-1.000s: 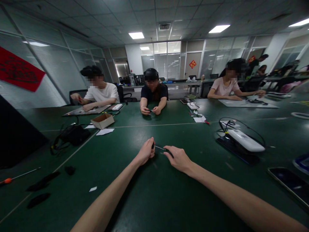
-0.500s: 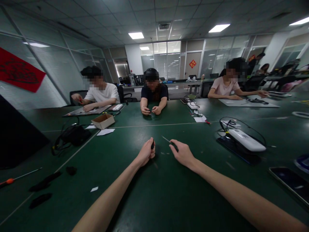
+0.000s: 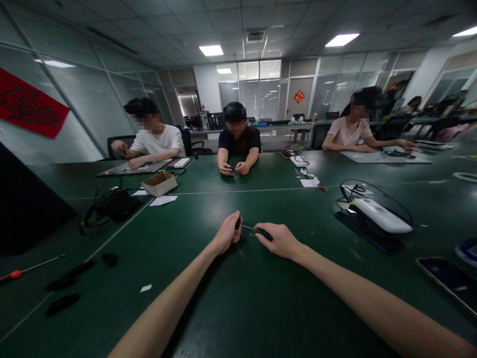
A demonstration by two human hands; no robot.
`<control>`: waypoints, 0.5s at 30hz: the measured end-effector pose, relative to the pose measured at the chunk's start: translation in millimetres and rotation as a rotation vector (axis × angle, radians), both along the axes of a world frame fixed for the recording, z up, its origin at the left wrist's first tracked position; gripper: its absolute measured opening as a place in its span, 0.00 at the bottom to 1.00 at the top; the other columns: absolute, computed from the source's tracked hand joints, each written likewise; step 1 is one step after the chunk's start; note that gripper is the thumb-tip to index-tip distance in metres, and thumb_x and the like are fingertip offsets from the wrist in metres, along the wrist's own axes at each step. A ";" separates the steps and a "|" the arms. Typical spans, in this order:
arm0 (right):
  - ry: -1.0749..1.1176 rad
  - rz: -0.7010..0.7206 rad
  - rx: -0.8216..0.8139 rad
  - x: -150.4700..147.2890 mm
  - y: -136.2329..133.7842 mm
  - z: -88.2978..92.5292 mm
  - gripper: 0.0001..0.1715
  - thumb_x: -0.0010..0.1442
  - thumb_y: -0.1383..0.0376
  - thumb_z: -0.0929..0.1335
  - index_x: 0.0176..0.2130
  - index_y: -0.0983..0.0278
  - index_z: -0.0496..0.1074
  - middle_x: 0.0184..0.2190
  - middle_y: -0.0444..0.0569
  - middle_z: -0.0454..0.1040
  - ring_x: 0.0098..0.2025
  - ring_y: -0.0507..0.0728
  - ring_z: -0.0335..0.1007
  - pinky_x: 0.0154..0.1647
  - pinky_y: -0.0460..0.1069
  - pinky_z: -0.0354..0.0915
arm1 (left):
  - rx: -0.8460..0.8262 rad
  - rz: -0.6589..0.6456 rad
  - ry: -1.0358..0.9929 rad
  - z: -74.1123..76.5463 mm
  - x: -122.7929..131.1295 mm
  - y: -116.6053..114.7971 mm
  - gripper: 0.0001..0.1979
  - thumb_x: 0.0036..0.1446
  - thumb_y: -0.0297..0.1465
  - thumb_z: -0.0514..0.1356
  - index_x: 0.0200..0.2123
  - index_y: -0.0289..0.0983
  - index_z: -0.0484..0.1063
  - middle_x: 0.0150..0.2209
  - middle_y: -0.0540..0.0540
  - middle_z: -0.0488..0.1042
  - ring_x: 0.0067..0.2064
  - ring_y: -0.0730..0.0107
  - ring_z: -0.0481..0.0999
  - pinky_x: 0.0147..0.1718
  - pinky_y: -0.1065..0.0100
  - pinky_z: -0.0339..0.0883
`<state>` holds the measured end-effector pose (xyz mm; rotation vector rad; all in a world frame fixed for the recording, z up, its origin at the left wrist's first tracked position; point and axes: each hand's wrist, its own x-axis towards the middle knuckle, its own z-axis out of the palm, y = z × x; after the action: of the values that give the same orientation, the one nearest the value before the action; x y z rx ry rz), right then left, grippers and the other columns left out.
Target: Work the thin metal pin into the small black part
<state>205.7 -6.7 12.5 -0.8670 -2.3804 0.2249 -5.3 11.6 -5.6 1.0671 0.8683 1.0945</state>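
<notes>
Head view, left hand [image 3: 226,233], right hand [image 3: 280,240] just apart — right clamped on screwdriver [image 3: 249,228], left on black piece [image 3: 237,223]

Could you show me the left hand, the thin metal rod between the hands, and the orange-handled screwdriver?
Left hand [image 3: 225,233]: head view, back of the hand.
Thin metal rod [image 3: 249,228]: head view, middle of the rod.
Orange-handled screwdriver [image 3: 15,274]: head view, the orange handle.

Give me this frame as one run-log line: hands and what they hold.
left hand: grips small dark part | right hand: grips black-handled screwdriver, shaft reaching the part | nearby: orange-handled screwdriver on green table
</notes>
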 end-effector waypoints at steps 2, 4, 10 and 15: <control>-0.010 0.002 0.003 0.2 -0.3 0.5 0.17 0.64 0.60 0.60 0.50 0.62 0.66 0.40 0.48 0.73 0.37 0.53 0.70 0.38 0.47 0.65 | 0.008 0.002 0.015 1.1 0.7 -0.8 0.20 0.55 0.51 0.51 0.32 0.38 0.58 0.16 0.58 0.49 0.14 0.82 0.45 0.11 0.79 0.38; -0.027 0.005 0.009 0.5 -0.3 0.6 0.17 0.64 0.60 0.60 0.50 0.62 0.66 0.39 0.48 0.73 0.36 0.52 0.69 0.38 0.47 0.65 | 0.013 0.007 0.029 2.6 1.5 -1.8 0.21 0.55 0.51 0.50 0.32 0.38 0.58 0.16 0.58 0.50 0.14 0.82 0.45 0.11 0.79 0.38; -0.071 -0.019 0.056 0.7 -1.6 -1.5 0.17 0.64 0.59 0.60 0.50 0.62 0.66 0.36 0.50 0.72 0.34 0.52 0.69 0.36 0.46 0.64 | 0.038 0.042 0.082 3.7 3.4 -2.9 0.23 0.55 0.53 0.48 0.32 0.37 0.59 0.16 0.57 0.51 0.14 0.82 0.47 0.12 0.79 0.40; -0.089 -0.045 0.063 0.4 -3.3 -1.8 0.18 0.65 0.59 0.59 0.51 0.62 0.65 0.36 0.51 0.72 0.33 0.53 0.68 0.33 0.46 0.64 | 0.046 0.068 0.124 0.7 4.6 -0.6 0.23 0.55 0.53 0.48 0.31 0.37 0.60 0.15 0.57 0.50 0.13 0.81 0.46 0.12 0.78 0.40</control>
<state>206.1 -10.0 10.8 -0.9168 -2.4335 0.0944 -0.7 11.0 -4.9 1.1602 0.9881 1.1182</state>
